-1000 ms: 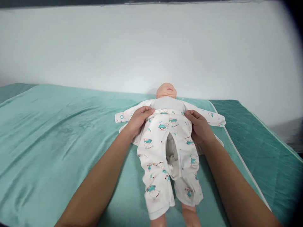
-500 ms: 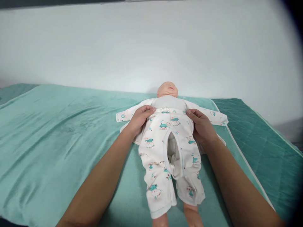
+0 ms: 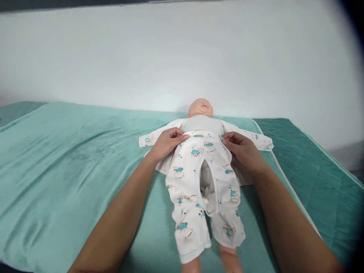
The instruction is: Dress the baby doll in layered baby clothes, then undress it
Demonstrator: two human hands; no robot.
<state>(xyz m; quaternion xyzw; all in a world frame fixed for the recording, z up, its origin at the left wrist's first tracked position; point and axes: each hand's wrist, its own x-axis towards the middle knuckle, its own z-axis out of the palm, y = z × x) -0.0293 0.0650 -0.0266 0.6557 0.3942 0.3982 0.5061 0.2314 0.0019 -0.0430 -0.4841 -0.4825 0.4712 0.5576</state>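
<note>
A baby doll (image 3: pixel 200 107) lies on its back, head away from me, arms spread in a white printed top (image 3: pixel 162 131). White baby pants (image 3: pixel 186 185) with small cartoon animals cover its legs to the shins and reach up over the belly. An opening at the crotch shows bunched white cloth. My left hand (image 3: pixel 170 142) pinches the left side of the waistband, thumb on top. At the right side of the waistband my right hand (image 3: pixel 239 146) pinches the fabric in the same way. The folded-under fingers of both hands are partly hidden.
A light green blanket (image 3: pixel 71 163) with soft folds lies under the doll. To the right is a darker green quilted pad (image 3: pixel 321 170) with a pale edge. A white wall (image 3: pixel 170 57) rises directly behind the doll's head.
Both hands stay at the waistband. The thumbs have shifted slightly inward and my right hand has turned a little. The doll and pants look almost unmoved.
</note>
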